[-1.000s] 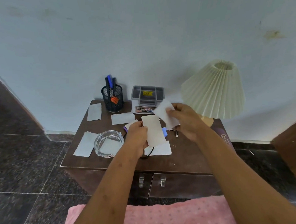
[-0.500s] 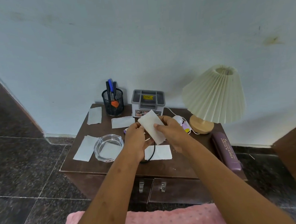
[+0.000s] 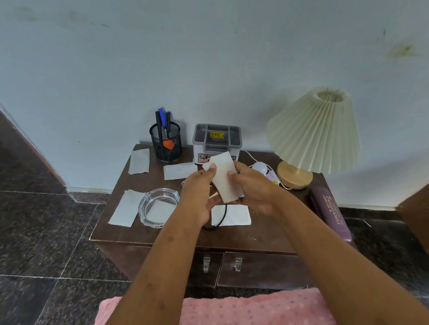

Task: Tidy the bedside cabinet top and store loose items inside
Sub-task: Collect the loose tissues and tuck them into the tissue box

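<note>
White paper slip is pinched between left hand fingers and right hand fingers above the cabinet top.

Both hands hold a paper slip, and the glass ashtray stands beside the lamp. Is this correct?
No. In the head view, left hand and right hand hold the paper slip, but the glass ashtray stands at the left of the cabinet, far from the lamp.
</note>
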Demonstrator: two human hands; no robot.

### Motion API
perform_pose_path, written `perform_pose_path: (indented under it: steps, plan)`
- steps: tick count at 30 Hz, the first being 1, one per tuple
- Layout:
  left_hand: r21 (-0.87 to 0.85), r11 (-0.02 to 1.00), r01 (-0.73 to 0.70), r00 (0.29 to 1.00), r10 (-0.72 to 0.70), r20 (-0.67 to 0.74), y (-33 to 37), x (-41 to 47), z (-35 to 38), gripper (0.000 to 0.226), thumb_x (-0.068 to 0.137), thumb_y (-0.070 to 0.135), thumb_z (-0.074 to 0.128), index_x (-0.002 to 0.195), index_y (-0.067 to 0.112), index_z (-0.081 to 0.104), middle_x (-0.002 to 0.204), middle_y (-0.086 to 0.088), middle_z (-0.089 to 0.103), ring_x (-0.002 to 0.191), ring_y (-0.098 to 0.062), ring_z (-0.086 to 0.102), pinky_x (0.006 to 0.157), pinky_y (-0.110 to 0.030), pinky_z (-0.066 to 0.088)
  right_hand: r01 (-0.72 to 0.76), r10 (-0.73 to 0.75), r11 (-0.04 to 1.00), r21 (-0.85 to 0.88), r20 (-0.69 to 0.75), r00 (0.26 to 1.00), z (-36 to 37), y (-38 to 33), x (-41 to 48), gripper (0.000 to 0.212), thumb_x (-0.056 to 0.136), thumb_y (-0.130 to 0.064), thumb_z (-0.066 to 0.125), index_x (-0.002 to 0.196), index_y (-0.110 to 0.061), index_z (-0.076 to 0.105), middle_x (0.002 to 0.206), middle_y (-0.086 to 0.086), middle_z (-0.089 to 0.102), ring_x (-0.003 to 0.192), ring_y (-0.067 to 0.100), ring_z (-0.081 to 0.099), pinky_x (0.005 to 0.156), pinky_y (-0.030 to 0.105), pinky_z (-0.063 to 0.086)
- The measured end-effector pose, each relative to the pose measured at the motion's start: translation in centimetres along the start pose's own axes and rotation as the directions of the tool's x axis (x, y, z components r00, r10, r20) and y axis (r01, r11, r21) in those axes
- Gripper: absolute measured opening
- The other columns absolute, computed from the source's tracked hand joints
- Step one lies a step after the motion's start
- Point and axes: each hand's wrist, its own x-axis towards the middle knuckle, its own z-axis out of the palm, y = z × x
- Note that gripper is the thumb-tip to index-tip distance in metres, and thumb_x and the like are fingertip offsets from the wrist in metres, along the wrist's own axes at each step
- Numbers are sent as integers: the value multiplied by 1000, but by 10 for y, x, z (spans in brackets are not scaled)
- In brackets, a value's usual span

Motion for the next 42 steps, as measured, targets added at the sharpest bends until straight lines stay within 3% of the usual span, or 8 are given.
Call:
perform_pose_path:
  steps: [9,13,21,25,28,31,36,42]
  plan:
    - [143,988,-55,993,70,-100,-3,11,-7,33,95,2,45,127,2,49,128,-16,54,113,-31,54,92,-49,50,-17,-4,961,-278,-74,997,-13,23,18,31,99,-11,41,128,-17,50,108,2,59,87,9,58,68,16,51]
    - [94,995,-42,992,53,-113,-2,13,-8,32,95,0,43,127,4,48,129,-15,53,112,-29,53,88,-46,49,-50,-6,548,-835,-64,998,-30,50,28,42,85,-9,65,126,-8,56,115,6,59,105,18,56,88,19,43]
    - [88,996,-31,992,41,-116,-1,15,-9,35,95,2,43,130,5,46,131,-15,52,118,-31,51,97,-51,46,-173,74,291,-941,-158,985,-16,58,39,48,86,-23,65,131,-18,49,117,11,61,113,29,53,96,42,47]
    - [58,998,-25,994,31,-108,1,15,-12,32,96,1,42,127,4,48,127,-15,54,110,-28,54,89,-47,50,-159,84,356,-921,-138,987,-18,43,33,38,89,-20,59,125,-12,53,114,13,62,98,25,56,89,34,47]
    - [62,998,-19,993,26,-113,1,17,-14,32,96,1,41,127,4,49,127,-15,54,109,-28,55,86,-45,51,-193,48,715,-672,-228,972,-29,23,24,5,83,-9,60,86,-11,58,81,10,56,66,19,51,55,27,44]
    - [87,996,-18,993,29,-115,-1,16,-13,32,96,3,41,127,5,49,127,-14,55,108,-28,55,76,-41,51,-32,-54,961,-274,-298,953,-39,2,14,22,80,3,60,73,-16,51,80,10,52,60,19,50,47,24,40]
    - [74,997,-9,995,16,-101,-3,14,-8,33,97,3,39,129,6,46,126,-13,53,100,-26,54,64,-38,50,302,-265,916,265,-167,950,-23,-26,-11,25,84,7,60,83,-18,64,97,4,65,80,18,67,60,26,56]
    - [-40,998,-50,996,47,-74,-3,9,-6,32,97,2,35,124,7,51,119,-13,59,95,-26,57,57,-35,51,297,-334,931,-213,-166,928,2,-20,-18,18,88,-5,61,101,-13,70,105,1,66,100,18,61,91,34,52]
